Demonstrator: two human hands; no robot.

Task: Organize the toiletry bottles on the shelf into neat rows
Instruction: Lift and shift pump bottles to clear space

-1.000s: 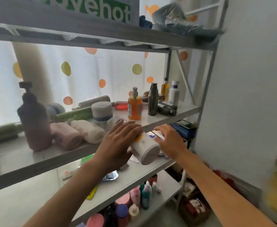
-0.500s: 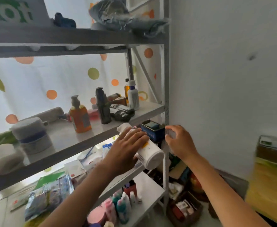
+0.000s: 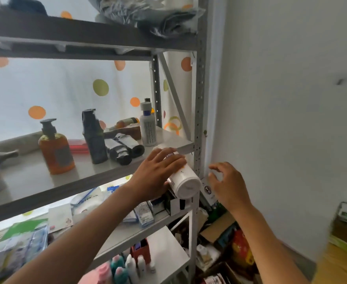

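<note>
My left hand keeps its grip on the white bottle, tilted toward the shelf's right end for placing; my right hand hovers released, ready to steady.

A person's left hand grips a white bottle tilted on its side at the front corner of a grey shelf. The right hand hovers open just beside it. An orange pump bottle and a dark bottle stand upright on the shelf.
</note>
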